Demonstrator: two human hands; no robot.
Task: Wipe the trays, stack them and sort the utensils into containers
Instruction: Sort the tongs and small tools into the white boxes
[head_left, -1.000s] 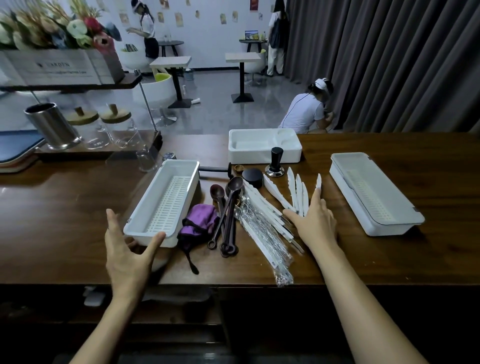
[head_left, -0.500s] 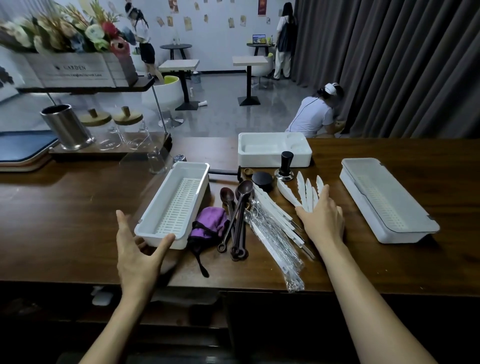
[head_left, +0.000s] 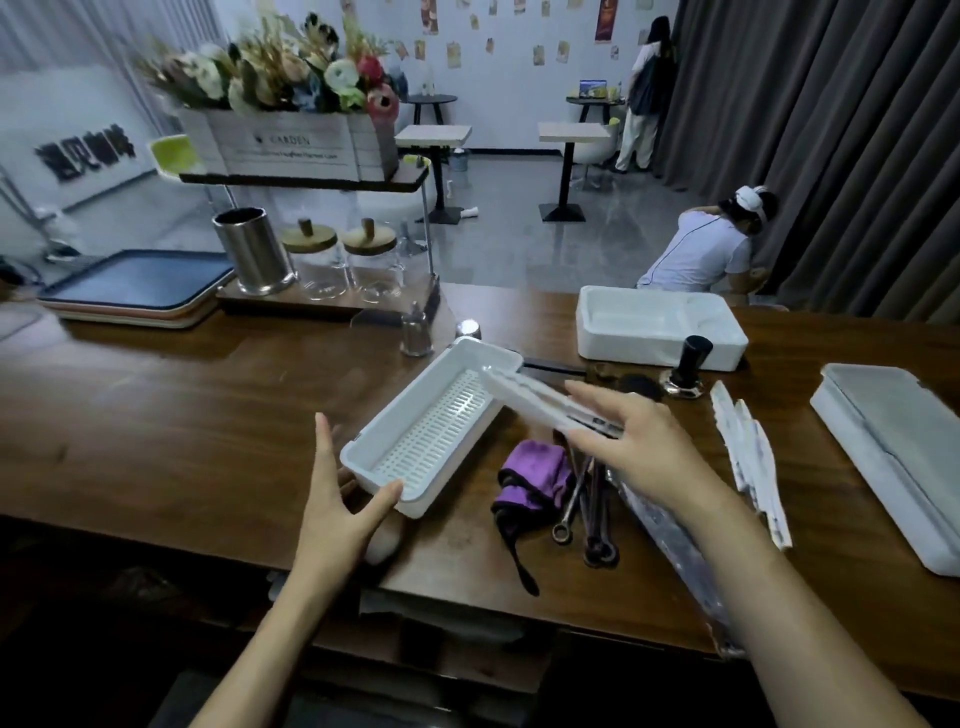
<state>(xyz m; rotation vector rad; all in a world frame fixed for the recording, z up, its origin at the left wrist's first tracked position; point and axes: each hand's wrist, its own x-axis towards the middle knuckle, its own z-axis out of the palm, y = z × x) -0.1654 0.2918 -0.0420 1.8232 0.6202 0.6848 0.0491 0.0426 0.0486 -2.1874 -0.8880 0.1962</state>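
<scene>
My left hand steadies the near end of an open white slotted container, thumb against its corner. My right hand holds a bundle of white wrapped utensils over that container's right rim. More white wrapped utensils lie fanned on the counter to the right. Dark spoons and metal utensils lie beside a purple cloth. Clear-wrapped utensils run under my right forearm. Stacked trays sit at far left.
A lidded white container stands at right, a white foam box and a black tamper behind. A steel cup, two glass jars and a flower crate are on a shelf at left. People are in the room beyond.
My right hand picked up a bundle of white wrapped utensils from the counter and carried it left over the open container. The left hand stayed at the container's near end. The view shifted right.
</scene>
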